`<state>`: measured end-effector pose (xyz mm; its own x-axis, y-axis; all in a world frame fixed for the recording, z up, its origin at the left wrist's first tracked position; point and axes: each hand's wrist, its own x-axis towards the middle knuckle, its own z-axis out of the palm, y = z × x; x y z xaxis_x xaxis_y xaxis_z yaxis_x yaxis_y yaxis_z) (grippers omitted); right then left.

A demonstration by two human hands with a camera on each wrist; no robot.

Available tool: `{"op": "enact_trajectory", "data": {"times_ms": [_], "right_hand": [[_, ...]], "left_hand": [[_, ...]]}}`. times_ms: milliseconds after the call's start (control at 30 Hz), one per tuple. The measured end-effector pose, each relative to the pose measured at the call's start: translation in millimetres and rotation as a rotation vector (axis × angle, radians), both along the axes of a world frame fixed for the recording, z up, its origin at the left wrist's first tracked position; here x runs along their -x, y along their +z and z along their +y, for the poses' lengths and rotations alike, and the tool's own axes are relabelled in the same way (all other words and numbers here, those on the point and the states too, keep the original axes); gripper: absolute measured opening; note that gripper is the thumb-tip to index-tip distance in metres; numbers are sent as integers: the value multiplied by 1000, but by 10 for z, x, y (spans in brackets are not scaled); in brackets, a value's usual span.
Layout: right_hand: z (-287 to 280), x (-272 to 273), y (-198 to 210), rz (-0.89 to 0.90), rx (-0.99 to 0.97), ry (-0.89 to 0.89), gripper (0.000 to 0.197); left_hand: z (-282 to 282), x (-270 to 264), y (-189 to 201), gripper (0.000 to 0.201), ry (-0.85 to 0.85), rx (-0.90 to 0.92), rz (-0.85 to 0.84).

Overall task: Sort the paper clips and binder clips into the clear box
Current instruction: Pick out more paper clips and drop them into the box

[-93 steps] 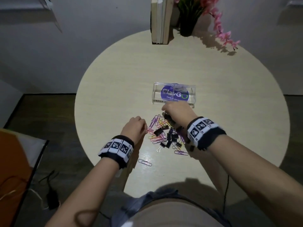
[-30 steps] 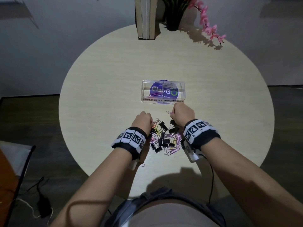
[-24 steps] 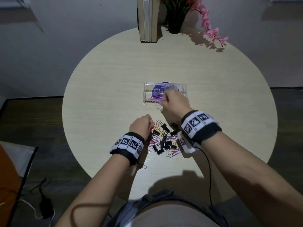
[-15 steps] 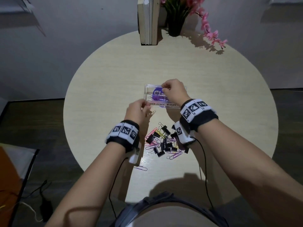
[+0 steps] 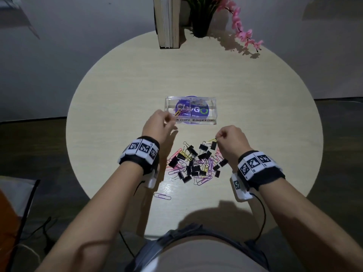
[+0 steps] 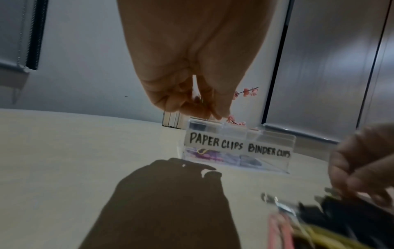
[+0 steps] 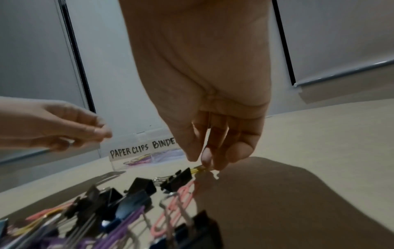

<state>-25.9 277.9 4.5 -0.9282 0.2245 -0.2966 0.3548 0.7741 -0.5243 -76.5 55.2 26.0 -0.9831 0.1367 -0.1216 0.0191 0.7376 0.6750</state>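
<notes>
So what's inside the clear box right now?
The clear box has a few coloured paper clips in its side marked PAPER CLIPS. The BINDER CLIPS side is hard to read through the sticker underneath.

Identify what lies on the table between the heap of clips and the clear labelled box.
Nothing: bare tabletop separates the clip heap from the clear box, per the head view.

A round pale wooden table (image 5: pixel 121 79) stood against a grey wall (image 5: pixel 78 26). At its far edge, upright books (image 5: pixel 167 22) sat just beside a dark pot of greenery (image 5: pixel 200 16), with a pink flower sprig (image 5: pixel 243 32) drooping to the right. Cables (image 5: pixel 39 230) lay on the dark floor (image 5: pixel 35 144).
</notes>
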Motion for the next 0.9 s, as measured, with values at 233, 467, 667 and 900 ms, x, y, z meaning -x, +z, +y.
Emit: {"op": "enact_trajectory", "data": {"times_ms": [233, 467, 667, 900], "right_hand": [[-27, -27, -60, 48, -190, 291, 32], [40, -50, -28, 111, -245, 305, 9], [110, 0, 18, -108, -27, 127, 15], [84, -180, -17, -177, -1, -45, 5]], "left_hand": [[-129, -427, -289, 19, -158, 179, -217], [25, -480, -361, 14, -225, 280, -134], [42, -451, -301, 11, -207, 259, -121], [-473, -500, -294, 16, -6, -38, -322]]}}
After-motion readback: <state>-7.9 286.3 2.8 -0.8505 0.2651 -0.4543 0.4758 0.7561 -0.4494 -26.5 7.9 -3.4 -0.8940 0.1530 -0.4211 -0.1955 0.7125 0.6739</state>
